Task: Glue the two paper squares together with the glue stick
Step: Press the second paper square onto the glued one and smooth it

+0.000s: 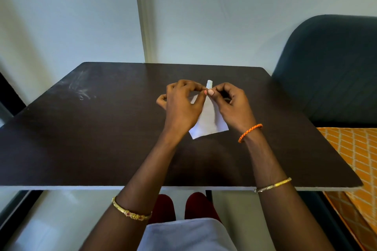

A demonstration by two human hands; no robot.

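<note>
Over the middle of the dark desk [102,138], toward its far edge, the left hand [181,106] and right hand [232,106] pinch one upper corner of the white paper [208,120] between thumbs and fingertips.

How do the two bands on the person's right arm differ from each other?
The orange braided band sits at the wrist, close to the right hand; the gold bangle sits further up the forearm, near the table's front edge. The orange band looks like woven cord; the gold bangle looks like thin, shiny metal. Both circle the same arm, tilted the same way.
</note>
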